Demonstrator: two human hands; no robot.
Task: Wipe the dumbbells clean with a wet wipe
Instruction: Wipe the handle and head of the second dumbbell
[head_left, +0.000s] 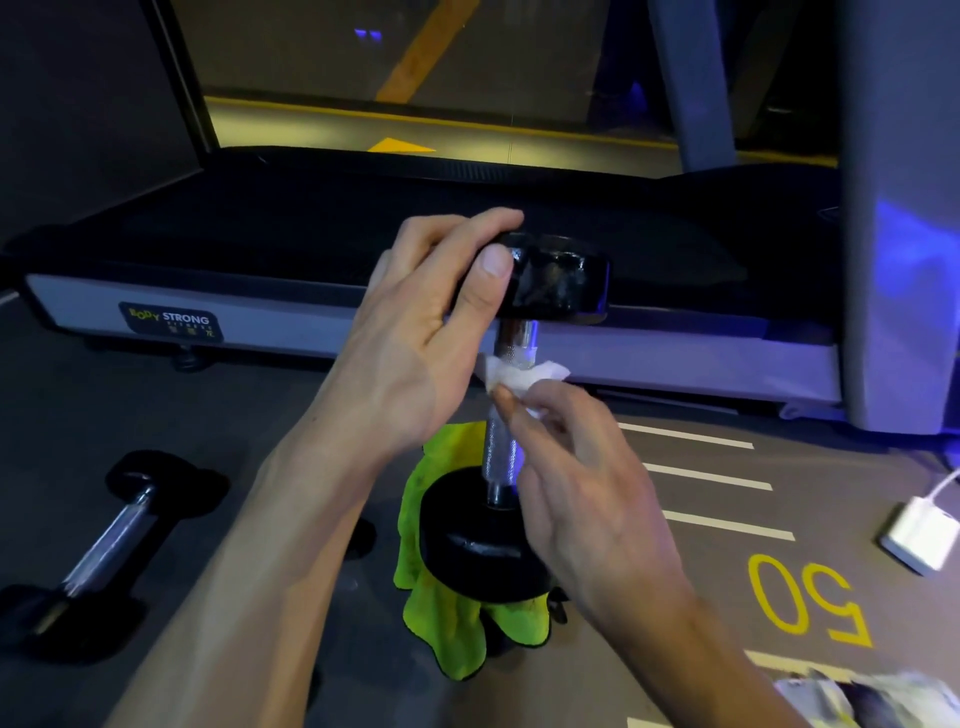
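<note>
A black dumbbell (511, 415) stands upright on its lower head, which rests on a bright yellow-green cloth (441, 613) spread on the grey floor (234, 415). The left hand (415, 332) grips the upper head from the left side, the thumb pressed flat against its glossy rim and the other fingers curled over its top edge, holding the dumbbell on end. Below that head the metal handle runs straight down, and a small white wet wipe (524, 371) is wrapped against the upper part of the handle, just under the shiny collar. The right hand (582, 488) reaches in from the lower right and pinches the wipe between the thumb and the tips of the first fingers, with the remaining fingers loosely bent beside the handle; the palm itself sits in front of the lower stretch of the handle and the edge of the lower head. A second dumbbell (104, 540) lies on its side on the floor well to the left, apart from both hands. Behind the upright dumbbell stretches the low deck of a treadmill (311, 234), its grey side rail carrying a dark label. To the right the floor shows white stripes and a yellow "50" (805, 603), and near the right edge lies a small white box (919, 535) with a cable. A crumpled packet (872, 699) shows blurred in the lower right corner.
</note>
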